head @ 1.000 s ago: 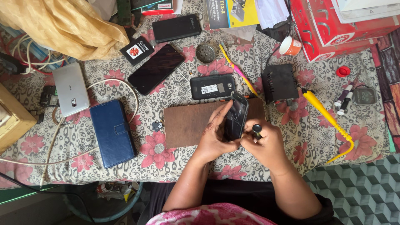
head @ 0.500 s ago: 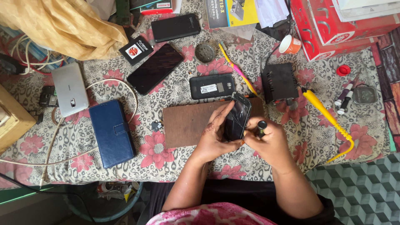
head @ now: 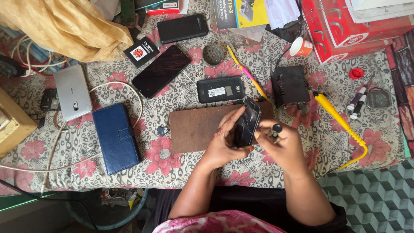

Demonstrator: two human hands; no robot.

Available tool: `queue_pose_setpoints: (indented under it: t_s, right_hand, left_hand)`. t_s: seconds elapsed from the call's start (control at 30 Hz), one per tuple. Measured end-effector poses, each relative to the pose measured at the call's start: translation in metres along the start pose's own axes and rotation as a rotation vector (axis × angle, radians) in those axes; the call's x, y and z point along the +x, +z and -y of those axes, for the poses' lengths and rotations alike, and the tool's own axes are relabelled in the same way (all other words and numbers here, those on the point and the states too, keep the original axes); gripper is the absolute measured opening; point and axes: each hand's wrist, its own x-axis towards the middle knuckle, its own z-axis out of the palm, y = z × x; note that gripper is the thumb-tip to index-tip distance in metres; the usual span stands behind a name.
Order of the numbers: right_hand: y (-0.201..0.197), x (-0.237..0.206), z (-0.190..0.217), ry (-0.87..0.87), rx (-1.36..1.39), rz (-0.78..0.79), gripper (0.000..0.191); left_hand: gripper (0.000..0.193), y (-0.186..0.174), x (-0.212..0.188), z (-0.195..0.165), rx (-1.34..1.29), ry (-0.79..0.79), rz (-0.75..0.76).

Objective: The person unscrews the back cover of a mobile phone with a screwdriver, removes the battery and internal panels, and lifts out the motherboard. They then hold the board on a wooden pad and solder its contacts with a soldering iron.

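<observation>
A black phone [head: 247, 123] stands tilted on edge above a brown board [head: 194, 127], and my left hand [head: 224, 142] grips it from the left side. Right beside the phone's right edge, my right hand [head: 282, 146] holds a small black-handled tool [head: 274, 130]. The tool's tip is hidden behind the phone and my fingers. Both hands sit over the near middle of the flowered table cloth [head: 172, 172].
Around the board lie a black phone body [head: 220, 89], a dark phone [head: 161, 71], a blue wallet case [head: 116, 137], a silver phone [head: 72, 91] with white cable, a black box [head: 289, 86], a yellow tool [head: 340, 123], a paper cup [head: 300, 47] and red cartons [head: 358, 26].
Both hands and the phone have stayed in nearly the same place. The right hand has shifted the tool slightly against the phone's right edge.
</observation>
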Motion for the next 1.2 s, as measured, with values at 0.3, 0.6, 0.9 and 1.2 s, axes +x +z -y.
queue_pose_setpoints:
  t_s: [0.3,0.6,0.9,1.2]
  right_hand:
    - [-0.013,0.002,-0.003,0.019,0.046,-0.114,0.042]
    - [-0.017,0.007,0.019,0.024,0.126,-0.006,0.052]
    - [-0.023,0.01,0.024,0.029,0.037,0.096,0.056]
    - [-0.013,0.006,0.025,0.012,-0.017,-0.045,0.053]
  left_hand:
    - [0.101,0.0,-0.003,-0.003,0.127,0.051,0.084]
    - [0.098,-0.001,-0.004,-0.004,0.181,0.06,0.125]
    - [0.098,-0.003,-0.005,-0.005,0.192,0.053,0.148]
    - [0.098,0.0,-0.004,-0.008,0.306,0.073,0.115]
